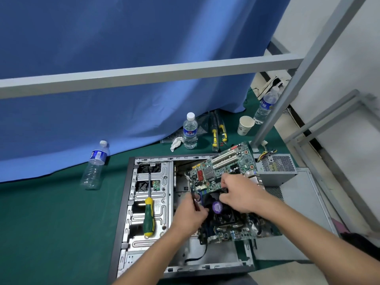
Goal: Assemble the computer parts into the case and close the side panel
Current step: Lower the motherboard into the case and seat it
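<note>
The board (223, 173) hangs tilted over the open case (150, 194). Right hand (242, 192) grips it near the fan (220, 210); left hand (191, 214) pinches its left edge. It is light, stiff, fragile: hold edges only.

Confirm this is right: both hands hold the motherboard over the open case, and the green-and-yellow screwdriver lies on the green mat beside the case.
Not quite. The head view shows the green-and-yellow screwdriver lying inside the open case, on its metal drive cage, not on the green mat. The rest stands: the left hand and right hand hold the motherboard over the case.
</note>
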